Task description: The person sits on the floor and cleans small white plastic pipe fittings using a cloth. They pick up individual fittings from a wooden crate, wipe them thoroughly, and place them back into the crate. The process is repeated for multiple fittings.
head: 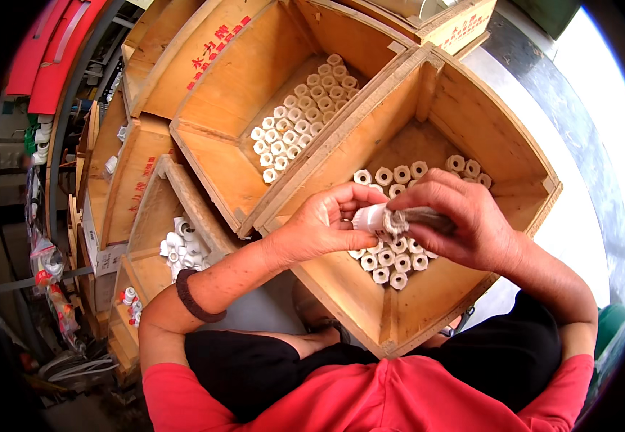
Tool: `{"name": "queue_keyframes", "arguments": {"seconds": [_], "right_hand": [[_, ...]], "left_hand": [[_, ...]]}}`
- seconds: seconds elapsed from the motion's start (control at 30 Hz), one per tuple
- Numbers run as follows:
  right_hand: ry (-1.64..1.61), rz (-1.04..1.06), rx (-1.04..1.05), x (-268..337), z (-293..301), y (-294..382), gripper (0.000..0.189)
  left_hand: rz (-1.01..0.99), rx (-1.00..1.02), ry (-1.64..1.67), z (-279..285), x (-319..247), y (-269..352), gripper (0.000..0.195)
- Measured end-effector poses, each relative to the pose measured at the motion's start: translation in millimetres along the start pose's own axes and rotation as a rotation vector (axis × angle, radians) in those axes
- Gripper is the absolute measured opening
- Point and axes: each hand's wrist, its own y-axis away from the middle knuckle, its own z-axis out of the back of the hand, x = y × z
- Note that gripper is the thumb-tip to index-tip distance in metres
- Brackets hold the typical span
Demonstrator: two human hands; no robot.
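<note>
Between my two hands is a white plastic pipe fitting (369, 217) with a ribbed end. My left hand (330, 220) grips it by that end, thumb below and fingers above. At its other end, my right hand (447, 216) pinches a greyish-brown cloth or fibre bundle (426, 217), which meets the fitting's mouth. Both hands are above an open wooden box (474, 102). On that box's floor stand several white plastic fittings (401, 262), packed in rows with their holes upward; my hands hide part of them.
A second wooden box (220, 81), left of the first, holds rows of white fittings (304, 108). At lower left, a smaller wooden box (145, 237) contains white elbow-like fittings (183, 245) and a few red-and-white pieces (130, 302). More wooden boxes (139, 162) bearing red writing stand further left.
</note>
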Motion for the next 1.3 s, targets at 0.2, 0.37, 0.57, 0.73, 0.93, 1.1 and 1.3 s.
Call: {"name": "queue_keyframes", "arguments": {"seconds": [0.2,0.37,0.57,0.73,0.93,1.1,1.3], "right_hand": [[0.023,-0.035,-0.063,-11,5,1,0.031],[-0.205,-0.208,-0.061,-7,0,2,0.028],[-0.532,-0.403,-0.024,-1,-6,5,0.029],[-0.402,-0.267,-0.105,-4,-6,5,0.033],[-0.188,-0.171,-0.092,-7,-12,7,0.039],[-0.205,-0.201,-0.068,-4,-13,9,0.041],[-0.244,-0.214,-0.045,1,-13,9,0.042]], "left_hand": [[0.016,0.032,0.042,-1,2,4,0.055],[-0.021,-0.022,-0.001,1,0,5,0.055],[-0.05,-0.09,0.016,-8,-5,5,0.049],[-0.011,-0.121,0.104,-10,-7,6,0.049],[-0.029,-0.089,0.027,-18,-3,4,0.047],[-0.084,-0.089,-0.008,-20,-2,3,0.054],[-0.192,-0.061,-0.073,-21,7,1,0.061]]}}
